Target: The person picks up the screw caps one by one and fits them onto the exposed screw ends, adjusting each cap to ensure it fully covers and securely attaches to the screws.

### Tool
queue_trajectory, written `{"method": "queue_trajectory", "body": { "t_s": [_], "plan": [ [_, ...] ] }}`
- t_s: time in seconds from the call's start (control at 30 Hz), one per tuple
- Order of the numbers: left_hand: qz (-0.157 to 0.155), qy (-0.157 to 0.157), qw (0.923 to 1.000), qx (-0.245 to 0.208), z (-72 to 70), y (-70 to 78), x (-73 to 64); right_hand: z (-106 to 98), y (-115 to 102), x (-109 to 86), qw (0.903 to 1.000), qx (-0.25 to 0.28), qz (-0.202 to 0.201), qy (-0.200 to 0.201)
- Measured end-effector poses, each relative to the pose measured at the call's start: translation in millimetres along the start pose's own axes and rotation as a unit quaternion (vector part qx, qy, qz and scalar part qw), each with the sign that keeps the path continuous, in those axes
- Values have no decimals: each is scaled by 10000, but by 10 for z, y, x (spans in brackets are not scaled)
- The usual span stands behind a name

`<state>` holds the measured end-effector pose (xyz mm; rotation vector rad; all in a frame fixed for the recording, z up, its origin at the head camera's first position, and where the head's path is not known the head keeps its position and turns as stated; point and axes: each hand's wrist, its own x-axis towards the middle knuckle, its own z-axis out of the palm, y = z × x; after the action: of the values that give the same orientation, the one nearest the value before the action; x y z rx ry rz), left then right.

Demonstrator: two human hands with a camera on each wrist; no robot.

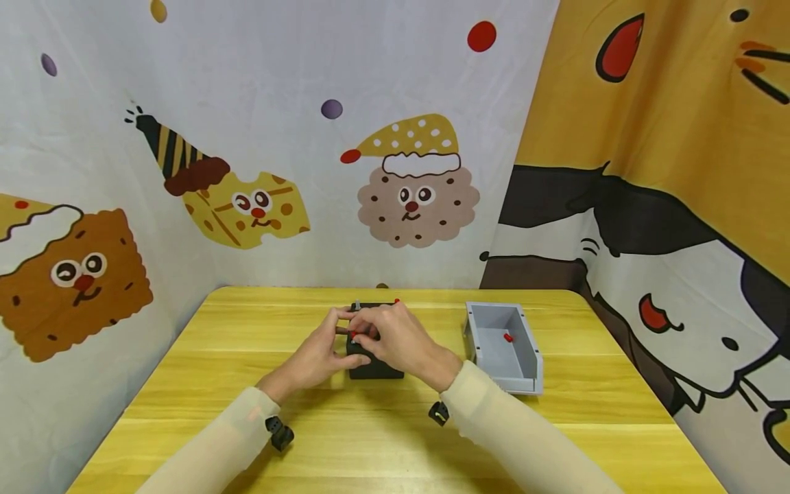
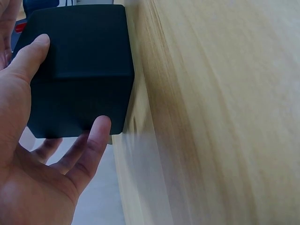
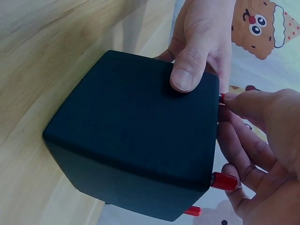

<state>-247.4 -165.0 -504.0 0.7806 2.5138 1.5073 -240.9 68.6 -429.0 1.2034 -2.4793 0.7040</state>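
Note:
A black box (image 1: 376, 369) stands on the table, with my left hand (image 1: 315, 353) gripping its left side. The left thumb (image 3: 185, 75) lies on one broad face while the other fingers (image 2: 96, 140) reach round the side. At the box's upper edge my right hand (image 1: 395, 336) pinches a small red cap (image 3: 222, 97) between thumb and finger. A second red cap (image 3: 224, 181) sticks out along the same edge, near my right fingers, and a third red cap (image 3: 192, 211) shows at the far corner. A bare metal post (image 1: 357, 304) stands at the back left corner.
To the right of the box is a grey open-front bin (image 1: 533, 367) with a small red cap (image 1: 508, 337) inside. The wooden table (image 1: 204, 384) ends at a printed curtain (image 1: 278, 103) behind. Dark wrist cameras (image 1: 280, 434) hang below both sleeves.

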Motion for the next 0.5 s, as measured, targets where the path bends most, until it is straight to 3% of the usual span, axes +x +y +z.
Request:
{"method": "queue_trajectory", "body": {
  "t_s": [0.5],
  "plan": [
    [62,34,10000,17,10,3,4,-65,-25,-76,9995,-22,-68,317]
  ]
}}
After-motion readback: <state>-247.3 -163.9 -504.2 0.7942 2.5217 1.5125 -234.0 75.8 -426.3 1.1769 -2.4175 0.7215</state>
